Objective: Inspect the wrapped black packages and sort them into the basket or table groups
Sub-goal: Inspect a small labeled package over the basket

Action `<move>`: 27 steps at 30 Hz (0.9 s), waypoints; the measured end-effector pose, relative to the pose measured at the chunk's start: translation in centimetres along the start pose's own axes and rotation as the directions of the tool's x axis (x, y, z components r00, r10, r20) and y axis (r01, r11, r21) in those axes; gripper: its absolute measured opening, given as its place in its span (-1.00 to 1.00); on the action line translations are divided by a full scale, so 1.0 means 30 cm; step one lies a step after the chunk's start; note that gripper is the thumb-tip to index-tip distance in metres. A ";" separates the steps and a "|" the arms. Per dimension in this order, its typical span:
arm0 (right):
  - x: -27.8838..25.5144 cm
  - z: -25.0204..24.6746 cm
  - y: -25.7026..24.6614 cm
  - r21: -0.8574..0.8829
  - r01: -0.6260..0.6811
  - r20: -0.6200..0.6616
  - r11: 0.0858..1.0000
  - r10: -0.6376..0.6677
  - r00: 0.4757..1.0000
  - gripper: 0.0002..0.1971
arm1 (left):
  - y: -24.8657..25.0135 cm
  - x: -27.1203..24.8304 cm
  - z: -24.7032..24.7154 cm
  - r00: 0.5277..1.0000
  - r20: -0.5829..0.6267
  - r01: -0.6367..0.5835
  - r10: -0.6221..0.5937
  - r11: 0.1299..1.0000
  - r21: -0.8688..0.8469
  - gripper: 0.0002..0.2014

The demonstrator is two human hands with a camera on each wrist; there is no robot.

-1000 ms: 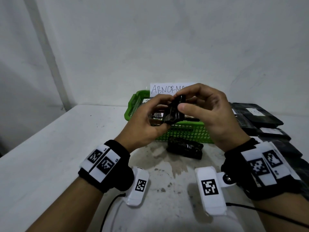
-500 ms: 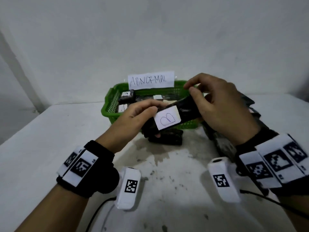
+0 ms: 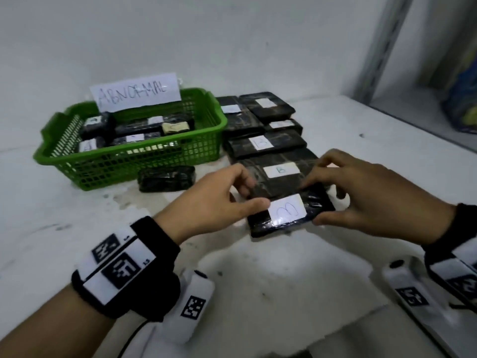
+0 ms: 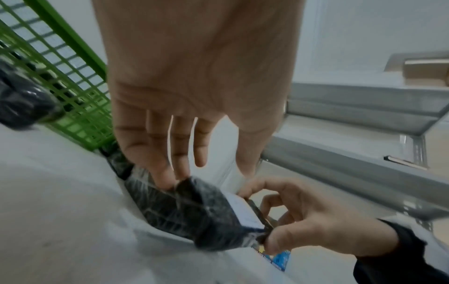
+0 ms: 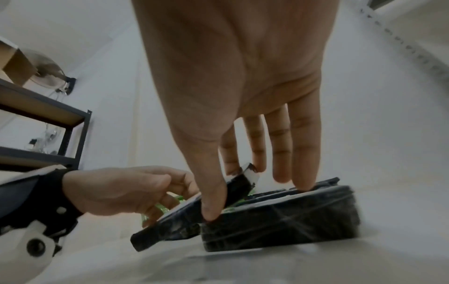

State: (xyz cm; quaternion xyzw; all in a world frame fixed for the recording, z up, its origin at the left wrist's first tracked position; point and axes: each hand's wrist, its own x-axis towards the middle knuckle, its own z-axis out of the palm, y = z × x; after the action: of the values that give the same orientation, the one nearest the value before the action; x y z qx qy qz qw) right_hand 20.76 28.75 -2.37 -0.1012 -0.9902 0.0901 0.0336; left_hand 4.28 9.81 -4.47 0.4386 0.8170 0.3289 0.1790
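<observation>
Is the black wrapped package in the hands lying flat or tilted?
Tilted: the black wrapped package leans on the neighbouring package, one end low.

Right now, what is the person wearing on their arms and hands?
Both hands are bare. The left wrist carries a wide black band topped with white cards printed with black square code patterns; a white camera block with its own code sticker hangs below it, trailing a thin black cable. The right wrist wears a matching black band, coded cards and a white block.
</observation>
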 end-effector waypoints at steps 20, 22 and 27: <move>0.116 0.013 -0.038 -0.237 0.133 0.182 0.962 -0.091 0.979 -0.79 | 0.049 0.021 -0.029 0.962 0.272 -0.015 -0.032 0.985 0.170 -0.70; 0.155 -0.020 -0.085 -0.186 0.125 0.142 0.975 -0.099 0.985 -0.81 | 0.034 0.000 -0.061 0.974 0.223 0.006 -0.039 0.989 0.148 -0.72; 0.321 -0.036 -0.207 0.036 0.120 0.043 0.992 -0.121 0.992 -0.86 | -0.012 -0.035 -0.129 0.989 0.046 0.137 -0.138 0.990 0.007 -0.77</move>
State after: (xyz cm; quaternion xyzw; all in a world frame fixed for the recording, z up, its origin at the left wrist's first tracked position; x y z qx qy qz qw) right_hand 10.24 24.94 0.30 -0.0385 -0.9934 0.1065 0.0181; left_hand 2.41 7.32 -1.92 0.3890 0.8415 0.3041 0.2193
